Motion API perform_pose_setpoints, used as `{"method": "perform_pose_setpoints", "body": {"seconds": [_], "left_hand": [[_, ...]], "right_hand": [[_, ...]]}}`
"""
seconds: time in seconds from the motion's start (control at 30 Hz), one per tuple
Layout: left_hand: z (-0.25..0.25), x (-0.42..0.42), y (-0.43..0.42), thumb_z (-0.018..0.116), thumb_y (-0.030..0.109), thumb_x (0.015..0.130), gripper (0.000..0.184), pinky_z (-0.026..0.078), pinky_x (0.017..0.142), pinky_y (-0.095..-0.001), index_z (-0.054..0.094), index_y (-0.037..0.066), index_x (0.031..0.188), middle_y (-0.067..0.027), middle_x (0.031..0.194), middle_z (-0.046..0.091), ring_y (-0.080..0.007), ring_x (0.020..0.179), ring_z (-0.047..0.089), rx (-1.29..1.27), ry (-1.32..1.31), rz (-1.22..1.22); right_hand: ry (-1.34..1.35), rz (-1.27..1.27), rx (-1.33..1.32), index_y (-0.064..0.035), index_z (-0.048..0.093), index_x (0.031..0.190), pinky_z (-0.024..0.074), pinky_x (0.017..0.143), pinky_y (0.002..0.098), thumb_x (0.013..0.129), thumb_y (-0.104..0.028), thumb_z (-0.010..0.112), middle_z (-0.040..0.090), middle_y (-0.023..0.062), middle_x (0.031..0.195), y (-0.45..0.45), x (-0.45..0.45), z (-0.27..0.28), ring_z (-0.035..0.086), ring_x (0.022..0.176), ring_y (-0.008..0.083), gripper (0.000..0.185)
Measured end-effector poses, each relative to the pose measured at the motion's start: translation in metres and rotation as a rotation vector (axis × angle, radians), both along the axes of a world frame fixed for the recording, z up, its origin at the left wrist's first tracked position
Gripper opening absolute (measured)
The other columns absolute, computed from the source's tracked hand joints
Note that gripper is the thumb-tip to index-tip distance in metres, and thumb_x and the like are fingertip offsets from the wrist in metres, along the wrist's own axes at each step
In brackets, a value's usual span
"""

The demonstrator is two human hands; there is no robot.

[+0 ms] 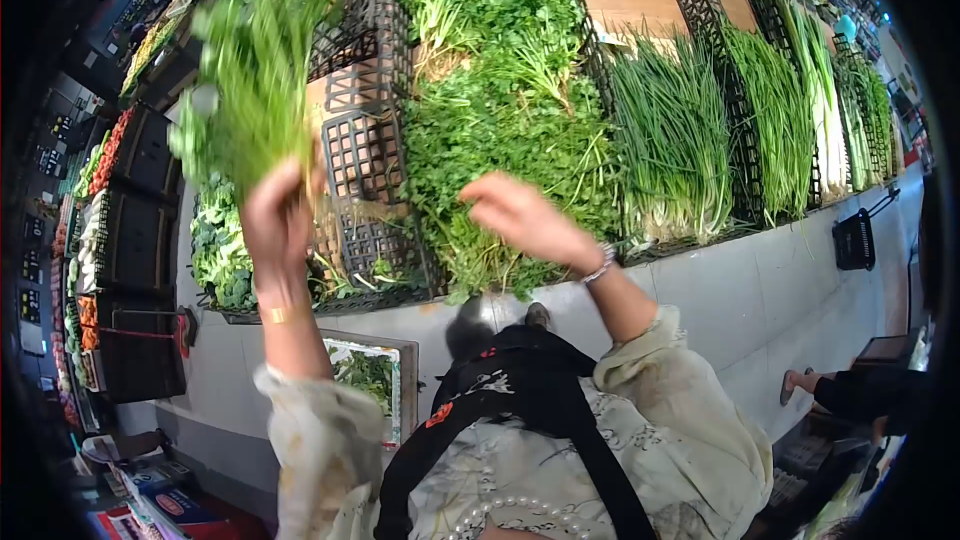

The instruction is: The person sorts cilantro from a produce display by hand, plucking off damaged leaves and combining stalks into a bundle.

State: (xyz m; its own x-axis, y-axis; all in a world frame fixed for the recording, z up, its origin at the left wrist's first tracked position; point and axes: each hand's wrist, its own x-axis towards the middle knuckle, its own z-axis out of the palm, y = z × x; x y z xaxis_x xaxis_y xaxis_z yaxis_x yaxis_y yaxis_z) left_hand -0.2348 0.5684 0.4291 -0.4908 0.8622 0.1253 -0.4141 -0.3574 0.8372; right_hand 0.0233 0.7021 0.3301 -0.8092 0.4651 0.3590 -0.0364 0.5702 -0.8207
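My left hand [277,210] is closed around the stalks of a bunch of leafy greens [262,60], raised on the left and blurred by motion. The exact kind of greens cannot be made out. Over the front part of a bed of cilantro [510,140] hovers my right hand [520,215]; its fingers are stretched out and nothing is in them. I cannot tell whether the fingertips touch the leaves. Below the held bunch stands a black plastic crate [362,155], its lattice largely bare.
Broccoli [222,250] lies at the front left. Thin green onions [670,130] and other long greens [770,120] fill sections to the right, between black lattice dividers [735,110]. A white-rimmed box of greens [398,390] stands below the stall. Another person's leg [810,380] shows at right.
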Motion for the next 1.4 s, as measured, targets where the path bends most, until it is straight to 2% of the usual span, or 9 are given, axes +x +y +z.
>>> {"method": "perform_pose_setpoints", "body": {"seconds": [0.3, 0.4, 0.57, 0.73, 0.87, 1.03, 1.13, 1.27, 1.4], "left_hand": [[0.033, -0.016, 0.356, 0.064, -0.001, 0.081, 0.015, 0.060, 0.072, -0.0333, 0.057, -0.012, 0.088, -0.0274, 0.096, 0.062, -0.0277, 0.078, 0.064, -0.080, 0.227, -0.151], [-0.047, -0.023, 0.410, 0.064, 0.006, 0.083, 0.034, 0.058, 0.075, -0.0490, 0.054, -0.006, 0.114, -0.0285, 0.129, 0.044, -0.0366, 0.098, 0.059, -0.586, 0.166, -0.032], [-0.045, 0.018, 0.391, 0.066, 0.015, 0.086, 0.058, 0.060, 0.077, -0.0454, 0.036, -0.010, 0.128, -0.0296, 0.137, 0.034, -0.0414, 0.108, 0.056, -0.817, 0.553, 0.024], [-0.006, -0.013, 0.383, 0.057, 0.025, 0.093, 0.046, 0.056, 0.044, -0.0261, 0.046, -0.009, 0.122, -0.0244, 0.089, 0.064, -0.0200, 0.059, 0.064, -0.936, 0.906, 0.022], [0.007, -0.009, 0.371, 0.059, 0.014, 0.092, 0.027, 0.056, 0.049, -0.0235, 0.049, -0.007, 0.104, -0.0184, 0.080, 0.060, -0.0182, 0.062, 0.063, -0.595, 0.700, 0.184], [-0.014, 0.024, 0.332, 0.072, 0.022, 0.082, 0.083, 0.058, 0.060, -0.0231, 0.020, -0.003, 0.142, -0.0228, 0.106, 0.052, -0.0201, 0.084, 0.061, -0.639, 0.945, 0.316], [-0.069, 0.014, 0.313, 0.068, 0.032, 0.083, 0.067, 0.053, 0.079, -0.0352, 0.040, -0.005, 0.132, -0.0258, 0.112, 0.057, -0.0275, 0.081, 0.062, -0.532, 1.499, 0.475], [-0.104, 0.059, 0.282, 0.066, 0.034, 0.083, 0.042, 0.051, 0.076, -0.0412, 0.066, 0.000, 0.108, -0.0172, 0.085, 0.068, -0.0251, 0.072, 0.064, -0.761, 1.128, -0.073], [-0.104, 0.111, 0.255, 0.059, 0.038, 0.086, 0.037, 0.046, 0.090, -0.0442, 0.072, 0.006, 0.098, -0.0231, 0.089, 0.067, -0.0352, 0.091, 0.061, -0.623, 1.627, 0.247]], "right_hand": [[-0.079, -0.421, 0.108, 0.0029, 0.055, 0.105, 0.0471, 0.077, 0.0371, 0.090, -0.013, 0.053, 0.056, 0.0166, 0.094, 0.169, 0.075, 0.003, 0.058, 0.083, 0.0280, 0.021], [-0.097, -0.402, 0.184, 0.0032, 0.053, 0.106, 0.0465, 0.081, 0.0410, 0.089, -0.011, 0.051, 0.056, 0.0207, 0.097, 0.195, 0.064, -0.018, 0.058, 0.087, 0.0317, 0.022], [-0.360, -0.404, 0.394, 0.0042, 0.052, 0.101, 0.0514, 0.071, 0.0411, 0.084, -0.004, 0.055, 0.057, 0.0216, 0.089, 0.220, 0.023, -0.032, 0.060, 0.081, 0.0320, 0.018], [-0.665, -0.413, 0.533, 0.0023, 0.051, 0.099, 0.0503, 0.051, 0.0335, 0.085, 0.000, 0.051, 0.061, 0.0132, 0.075, 0.242, -0.016, -0.039, 0.061, 0.062, 0.0220, 0.014], [-0.549, -0.348, 0.102, 0.0035, 0.050, 0.105, 0.0465, 0.050, 0.0287, 0.087, -0.009, 0.050, 0.058, 0.0071, 0.070, 0.253, 0.015, 0.020, 0.055, 0.057, 0.0166, 0.022], [0.114, -0.215, -0.753, 0.0073, 0.050, 0.113, 0.0466, 0.050, 0.0188, 0.090, -0.006, 0.050, 0.057, 0.0086, 0.079, 0.260, 0.066, 0.040, 0.057, 0.064, 0.0101, 0.027], [0.393, -0.137, -1.092, 0.0076, 0.050, 0.112, 0.0539, 0.054, 0.0213, 0.093, -0.003, 0.049, 0.057, 0.0103, 0.081, 0.244, 0.082, 0.031, 0.058, 0.062, 0.0124, 0.022], [0.761, 0.250, -1.424, 0.0047, 0.046, 0.111, 0.0508, 0.054, 0.0232, 0.095, -0.006, 0.047, 0.057, 0.0116, 0.085, 0.210, 0.081, -0.012, 0.057, 0.064, 0.0142, 0.020], [0.745, 0.173, -1.509, 0.0014, 0.046, 0.113, 0.0431, 0.054, 0.0228, 0.094, -0.005, 0.049, 0.056, 0.0101, 0.088, 0.161, 0.080, -0.016, 0.052, 0.064, 0.0123, 0.021]]}}
